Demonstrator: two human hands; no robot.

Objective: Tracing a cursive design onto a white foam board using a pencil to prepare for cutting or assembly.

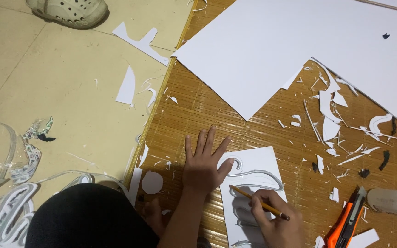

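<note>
Under the left hand's fingers (206,143) lies a brown striped bamboo mat (194,110). The right hand's fingers (263,204) hold a yellow pencil (259,203) over a white card (249,193) with grey curved lines.

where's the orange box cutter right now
In the head view, the orange utility knife lies on the woven mat at lower right, between the right hand holding the yellow pencil and a translucent plastic bottle.

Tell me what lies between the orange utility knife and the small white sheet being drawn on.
Head view: bare woven mat with a few white paper scraps lies between the utility knife and the small sheet.
</note>
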